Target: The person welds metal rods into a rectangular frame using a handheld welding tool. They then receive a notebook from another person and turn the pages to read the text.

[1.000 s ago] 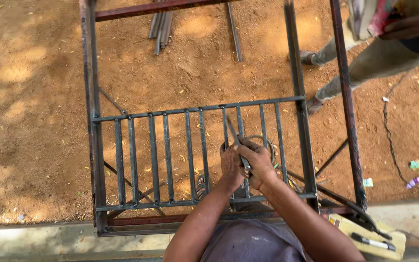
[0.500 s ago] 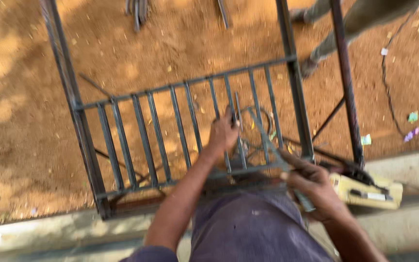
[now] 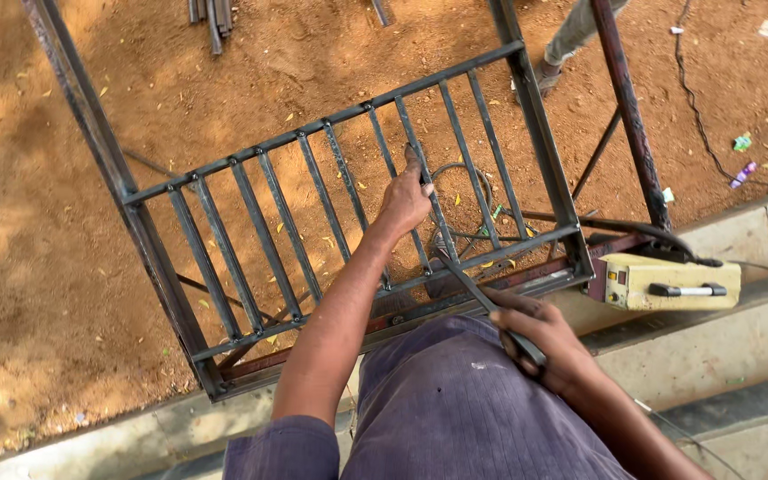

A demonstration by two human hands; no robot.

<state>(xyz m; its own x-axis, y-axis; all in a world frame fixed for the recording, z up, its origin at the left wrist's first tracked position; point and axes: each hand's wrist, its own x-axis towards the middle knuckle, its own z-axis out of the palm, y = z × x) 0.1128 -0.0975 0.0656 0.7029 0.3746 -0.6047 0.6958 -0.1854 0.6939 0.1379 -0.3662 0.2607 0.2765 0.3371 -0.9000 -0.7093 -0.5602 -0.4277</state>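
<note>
metal grille frame, propped over red dirt against a concrete step. looks heavy, stiff, rough, not fragile; best taken by an upright bar or the outer rail. left hand closed round a bar; right hand closed on a dark rod-like tool. no containers; yellow welding box beside.

Bright daylight, outdoors, sun pretty strong. Dirt ground glows warm orange, dappled patches of light and shade along left side. Metal grille crisp, bars dark with slight sheen, thin shadows on dirt under it. Concrete step on right bit washed out. Slight softness on right hand near bottom. Lines bend some toward edges, wide-lens look.
</note>
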